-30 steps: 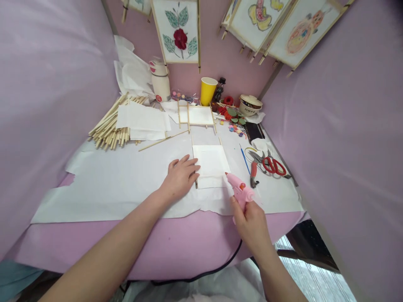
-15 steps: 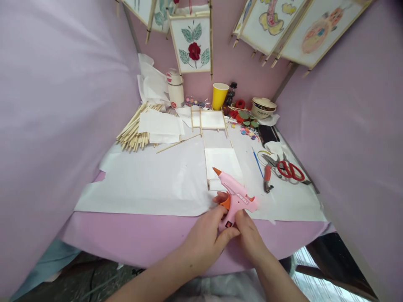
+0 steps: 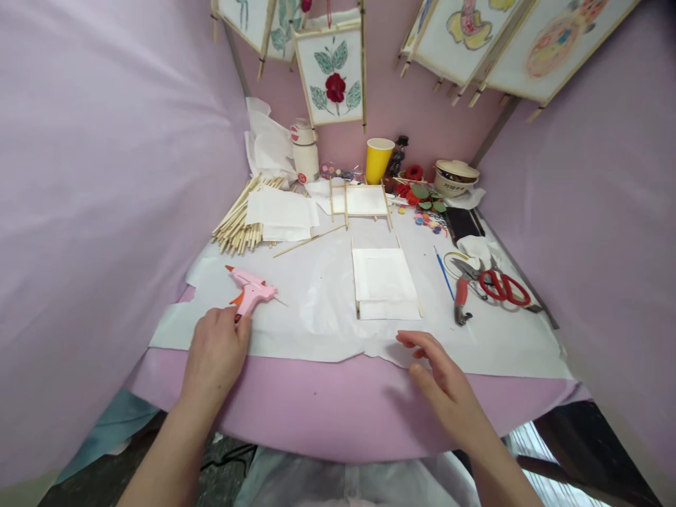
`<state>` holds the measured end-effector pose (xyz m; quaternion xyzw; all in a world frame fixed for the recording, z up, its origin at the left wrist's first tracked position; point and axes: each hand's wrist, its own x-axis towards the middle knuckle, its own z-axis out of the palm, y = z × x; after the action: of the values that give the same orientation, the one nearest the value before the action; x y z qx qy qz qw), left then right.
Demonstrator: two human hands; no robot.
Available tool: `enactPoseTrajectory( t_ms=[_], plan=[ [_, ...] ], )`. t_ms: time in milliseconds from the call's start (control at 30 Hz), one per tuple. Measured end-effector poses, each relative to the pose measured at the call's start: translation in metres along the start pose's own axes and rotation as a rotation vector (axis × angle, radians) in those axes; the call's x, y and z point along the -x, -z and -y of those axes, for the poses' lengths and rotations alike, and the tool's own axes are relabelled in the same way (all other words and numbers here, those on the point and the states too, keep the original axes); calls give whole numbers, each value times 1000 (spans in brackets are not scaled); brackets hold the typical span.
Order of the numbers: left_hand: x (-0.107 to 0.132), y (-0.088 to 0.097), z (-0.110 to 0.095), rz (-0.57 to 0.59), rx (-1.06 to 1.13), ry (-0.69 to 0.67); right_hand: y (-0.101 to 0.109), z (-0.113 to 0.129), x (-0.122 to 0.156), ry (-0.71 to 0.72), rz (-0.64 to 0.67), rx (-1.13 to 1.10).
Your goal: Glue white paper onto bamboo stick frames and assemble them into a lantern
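Note:
My left hand (image 3: 215, 352) rests on the white paper sheet (image 3: 317, 296) at the table's front left, its fingers closed around the handle of a pink glue gun (image 3: 250, 291) whose orange tip points left. My right hand (image 3: 441, 377) hovers open at the front edge, fingers spread, holding nothing. Just beyond it lies a white paper square on thin wooden sticks (image 3: 384, 282).
A pile of wooden sticks (image 3: 237, 222) under paper sheets lies at the back left. Another stick frame (image 3: 362, 201), a yellow cup (image 3: 379, 159), a white bottle (image 3: 306, 153) and a bowl (image 3: 455, 177) stand behind. Red scissors (image 3: 501, 285), pliers (image 3: 461, 296) and a blue brush (image 3: 444, 271) lie right. Painted panels (image 3: 335, 70) hang above.
The glue gun passed from my right hand to my left and moved from the middle to the table's left. My right hand let go and opened.

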<state>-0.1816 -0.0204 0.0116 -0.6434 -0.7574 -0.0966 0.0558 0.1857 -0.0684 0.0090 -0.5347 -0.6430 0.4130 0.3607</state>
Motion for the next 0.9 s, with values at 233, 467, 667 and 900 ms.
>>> enactPoseTrajectory(
  t_ms=[233,467,667,900],
  plan=[
    [-9,21,-51,-72,220,-120,11,-7,-1,19,-111,40],
    [-55,5,-157,326,394,-198,-8,-10,-4,192,-95,250],
    [-89,-7,-200,332,283,-141,-24,-10,-7,232,-124,533],
    [-104,-5,-207,423,220,-111,-27,-8,-8,210,-109,508]
  ],
)
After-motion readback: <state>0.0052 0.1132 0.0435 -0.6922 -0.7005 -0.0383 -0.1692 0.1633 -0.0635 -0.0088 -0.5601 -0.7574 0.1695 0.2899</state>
